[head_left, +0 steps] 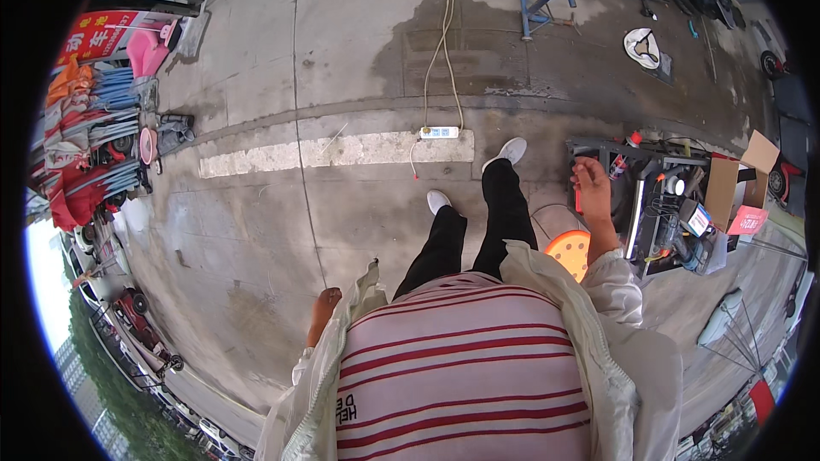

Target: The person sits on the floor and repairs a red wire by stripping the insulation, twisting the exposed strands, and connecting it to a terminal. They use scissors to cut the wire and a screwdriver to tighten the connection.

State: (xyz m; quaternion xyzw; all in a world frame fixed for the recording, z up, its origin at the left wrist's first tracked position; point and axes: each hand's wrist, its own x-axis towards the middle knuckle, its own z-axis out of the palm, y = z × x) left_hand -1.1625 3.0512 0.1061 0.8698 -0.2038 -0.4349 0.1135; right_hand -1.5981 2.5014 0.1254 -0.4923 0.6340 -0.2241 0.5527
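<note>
We locate the power strip (439,132) on the floor (231,230) beyond our shoes (512,150); right of us, the stool (564,249), then the rack (606,154), a carton (724,192) at its right end; our right hand (591,181) near the rack's left edge.

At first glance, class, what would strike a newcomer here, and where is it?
The red-striped shirt fills the lower middle. To its upper right, a bright orange stool shows near the right hand, beside a cluttered dark rack. Farther out, a white power strip lies on the pale floor band.
</note>
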